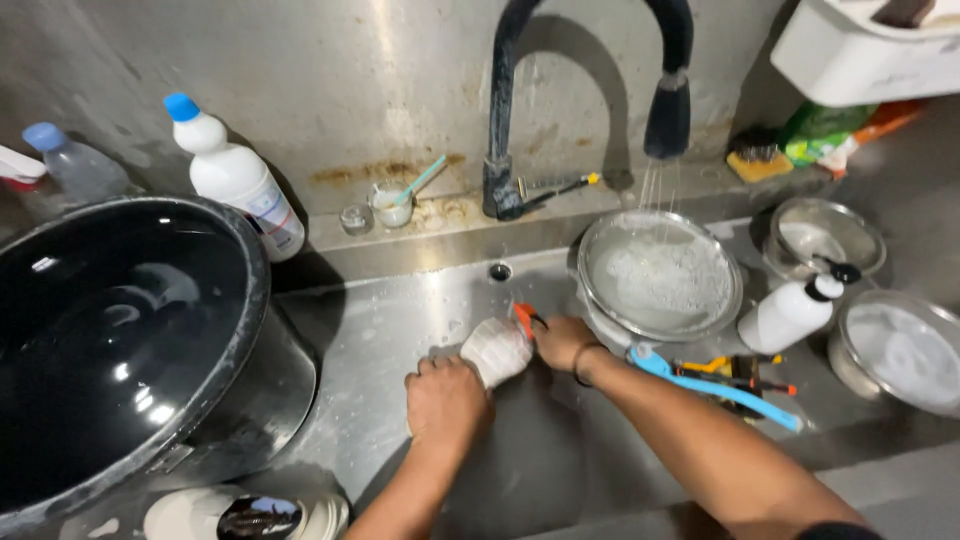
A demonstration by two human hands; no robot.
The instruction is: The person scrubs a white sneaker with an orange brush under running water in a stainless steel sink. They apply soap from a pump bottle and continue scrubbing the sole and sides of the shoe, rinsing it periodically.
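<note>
Far left: a large black tub stands at the left edge of the sink, with a white bottle with a blue cap on the ledge behind it.
Back ledge: a small glass cup holding a teal stick sits beside the base of the dark tap, which arches rightward and runs water.
Left hand: fingers curled, pressed down at the lower end of the white spray bottle.
Spray bottle: lies near the middle of the sink floor, long axis slanting from lower left up to the orange trigger at upper right.
Right hand: closed around the trigger end, touching the bottle just right of it; both hands grip it, the right one nearer the nozzle.
Right of centre: a steel bowl catches the water stream.
Right edge: a second white bottle lies tilted by two more steel bowls; blue and orange tools lie under the right forearm.
Surface and room: wet stainless steel sink with a stained metal back wall.
</note>
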